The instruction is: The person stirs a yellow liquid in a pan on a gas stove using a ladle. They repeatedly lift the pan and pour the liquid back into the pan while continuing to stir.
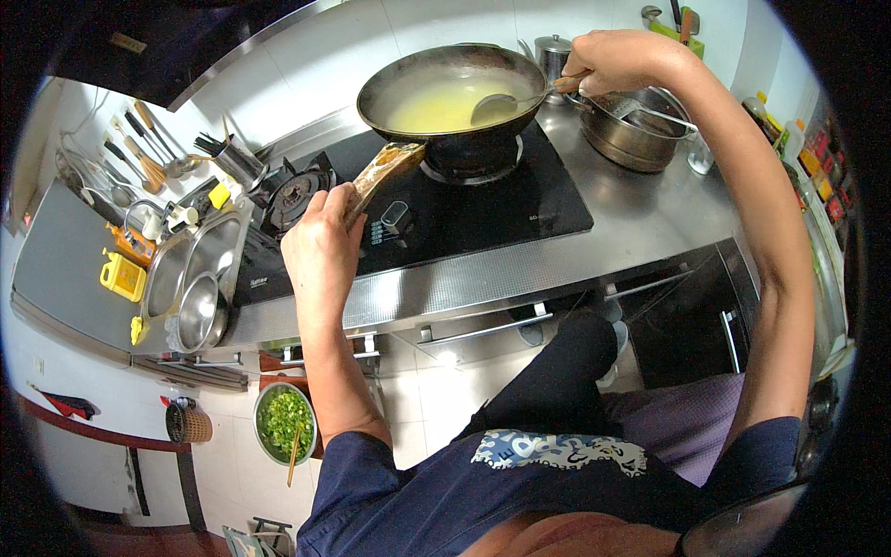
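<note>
My left hand (321,240) grips the worn wooden handle (381,174) of a dark wok (452,132). The wok rests over the right burner of a black glass gas hob (480,209). Inside it lies a pale yellow liquid (428,111), with steam over the surface. My right hand (619,64) is shut on the wooden-tipped handle of a metal ladle (495,108), whose bowl dips into the liquid at the wok's right side. The underside of the wok hides most of the burner.
A steel pot (630,136) with a utensil in it stands right of the wok, near a lidded canister (553,52). Left are a bare burner (296,195), a sink (212,244) and a steel bowl (202,313). Lower down sits a bowl of chopped greens (284,421) with chopsticks.
</note>
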Demonstrator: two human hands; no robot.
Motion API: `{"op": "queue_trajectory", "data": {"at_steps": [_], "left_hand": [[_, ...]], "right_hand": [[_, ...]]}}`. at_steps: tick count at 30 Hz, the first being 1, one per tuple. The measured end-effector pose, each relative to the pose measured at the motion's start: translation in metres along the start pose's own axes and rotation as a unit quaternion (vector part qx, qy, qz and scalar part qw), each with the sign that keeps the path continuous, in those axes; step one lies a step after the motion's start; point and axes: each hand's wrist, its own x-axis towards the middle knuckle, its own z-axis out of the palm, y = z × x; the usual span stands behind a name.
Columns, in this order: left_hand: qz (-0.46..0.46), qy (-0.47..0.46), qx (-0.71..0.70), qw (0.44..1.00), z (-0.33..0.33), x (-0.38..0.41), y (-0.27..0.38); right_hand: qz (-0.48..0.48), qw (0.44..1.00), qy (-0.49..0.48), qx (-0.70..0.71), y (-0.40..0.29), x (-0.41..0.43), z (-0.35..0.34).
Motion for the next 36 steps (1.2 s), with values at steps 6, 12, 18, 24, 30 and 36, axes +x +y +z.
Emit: {"op": "queue_trajectory", "data": {"at_steps": [6, 12, 18, 24, 30, 36], "left_hand": [[0.000, 0.004, -0.003, 1.000, 0.002, -0.001, -0.001], [-0.025, -0.022, -0.002, 0.999, -0.001, 0.000, -0.001], [-0.043, -0.025, 0.000, 0.999, -0.002, -0.002, 0.000], [-0.038, -0.027, 0.006, 0.999, -0.001, 0.000, 0.002], [-0.030, -0.025, -0.002, 0.999, 0.000, -0.001, 0.000], [0.004, -0.004, -0.006, 1.000, 0.000, 0.000, -0.002]], "right_hand": [[-0.069, 0.996, 0.029, 0.050, -0.016, 0.014, 0.012], [-0.095, 0.984, 0.130, 0.072, -0.032, 0.057, 0.048], [-0.043, 0.990, 0.113, 0.075, -0.038, 0.080, 0.055], [0.041, 0.980, 0.022, 0.191, -0.005, 0.075, 0.052], [0.069, 0.927, -0.052, 0.366, 0.011, 0.058, 0.042], [0.060, 0.745, -0.159, 0.646, 0.021, 0.069, 0.064]]}}
